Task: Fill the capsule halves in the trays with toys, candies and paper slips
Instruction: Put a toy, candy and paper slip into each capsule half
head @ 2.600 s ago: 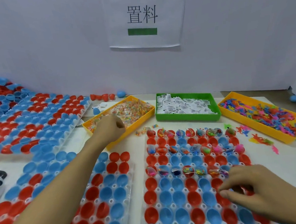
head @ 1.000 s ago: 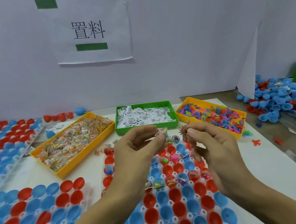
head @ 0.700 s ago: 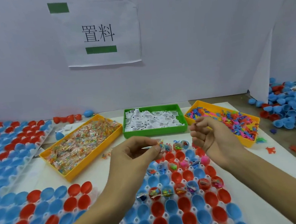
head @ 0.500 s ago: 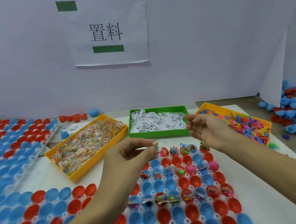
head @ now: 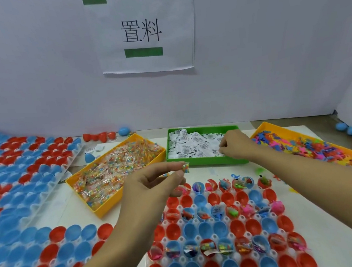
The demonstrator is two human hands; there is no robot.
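Pinching a small clear-wrapped multicoloured candy [head: 186, 168] at frame centre, the left hand [head: 154, 184] hovers above the clear tray of red and blue capsule halves [head: 222, 228]. Right hand [head: 236, 145], fingers curled, picks among white paper slips [head: 194, 146] in the green plastic bin [head: 204, 165]. A white wall sign [head: 144, 30] reads "置料".

Glossy plastic capsule halves [head: 222, 228], paper slips [head: 194, 146]

Tray of red and blue capsule halves [head: 222, 228] lies open-side up, three of its rows holding toys, candies or slips; wrapped candy [head: 185, 167] is pinched above its far edge, and white paper slips [head: 194, 147] fill the green bin [head: 204, 164] behind
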